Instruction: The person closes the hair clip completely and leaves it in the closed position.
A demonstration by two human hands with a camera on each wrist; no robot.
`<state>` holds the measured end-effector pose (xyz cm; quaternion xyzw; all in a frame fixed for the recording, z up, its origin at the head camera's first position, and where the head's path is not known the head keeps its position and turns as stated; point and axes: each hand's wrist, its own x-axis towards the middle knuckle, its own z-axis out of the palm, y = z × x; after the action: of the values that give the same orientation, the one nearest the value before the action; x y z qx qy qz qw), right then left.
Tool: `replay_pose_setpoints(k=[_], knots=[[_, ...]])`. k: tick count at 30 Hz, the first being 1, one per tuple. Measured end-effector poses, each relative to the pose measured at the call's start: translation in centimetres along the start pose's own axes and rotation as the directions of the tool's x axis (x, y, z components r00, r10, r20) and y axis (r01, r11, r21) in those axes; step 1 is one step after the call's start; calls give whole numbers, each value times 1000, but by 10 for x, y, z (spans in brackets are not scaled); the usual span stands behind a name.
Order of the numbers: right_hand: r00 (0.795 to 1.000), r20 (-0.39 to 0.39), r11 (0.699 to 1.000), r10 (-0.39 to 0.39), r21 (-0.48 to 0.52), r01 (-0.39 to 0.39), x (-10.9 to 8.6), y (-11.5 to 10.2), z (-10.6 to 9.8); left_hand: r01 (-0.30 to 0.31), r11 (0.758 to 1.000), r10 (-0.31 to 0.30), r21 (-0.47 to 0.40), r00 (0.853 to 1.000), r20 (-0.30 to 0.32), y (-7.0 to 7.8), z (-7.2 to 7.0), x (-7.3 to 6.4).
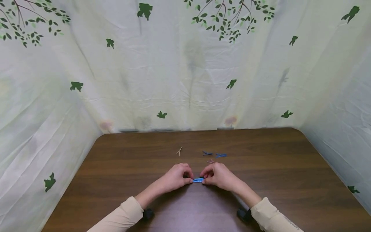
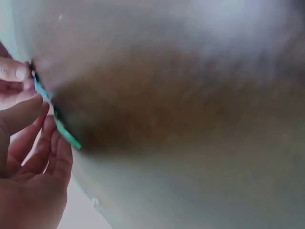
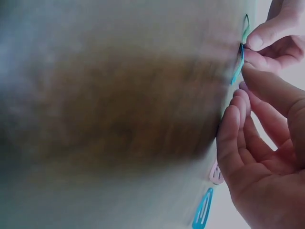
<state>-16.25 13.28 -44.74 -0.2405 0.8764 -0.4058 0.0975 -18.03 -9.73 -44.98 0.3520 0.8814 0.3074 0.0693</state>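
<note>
Between my two hands, low over the brown table (image 1: pixel 121 183), is a blue snap hair clip (image 1: pixel 198 180). My left hand (image 1: pixel 177 176) pinches its left end with thumb and fingers. The right end is pinched by my right hand (image 1: pixel 219 176). In the left wrist view a green length of clip (image 2: pixel 67 133) sticks out beside the left fingers, with a blue part (image 2: pixel 40 88) between the hands. Seen from the right wrist, the bluish clip (image 3: pixel 237 69) meets the fingertips of both hands. The fingers hide its ends.
Beyond the hands lie a beige clip (image 1: pixel 179 151), a dark blue clip (image 1: pixel 207 153), a blue clip (image 1: pixel 221 155) and a pink clip (image 1: pixel 211 161), close past the right hand. A white leaf-patterned curtain (image 1: pixel 174 71) closes off the table's back and sides.
</note>
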Motion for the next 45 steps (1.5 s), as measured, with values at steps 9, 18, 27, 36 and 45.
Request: replay_pose_setpoints(k=[9, 18, 27, 36, 45], knots=[[995, -82, 998, 48, 31, -45, -17, -2, -16, 9, 1000, -9, -25, 1000, 4, 0, -11, 1], [989, -111, 995, 102, 8, -101, -28, 6, -37, 38, 997, -40, -65, 999, -27, -1, -14, 9], [989, -127, 995, 71, -67, -80, -25, 13, -48, 74, 986, -77, -151, 997, -17, -6, -13, 24], [981, -171, 988, 96, -101, -114, -14, 23, -48, 103, 971, -126, -216, 988, -94, -8, -11, 40], [985, -133, 992, 109, -55, -117, -3, 31, -44, 112, 967, -133, -229, 988, -79, -10, -3, 51]])
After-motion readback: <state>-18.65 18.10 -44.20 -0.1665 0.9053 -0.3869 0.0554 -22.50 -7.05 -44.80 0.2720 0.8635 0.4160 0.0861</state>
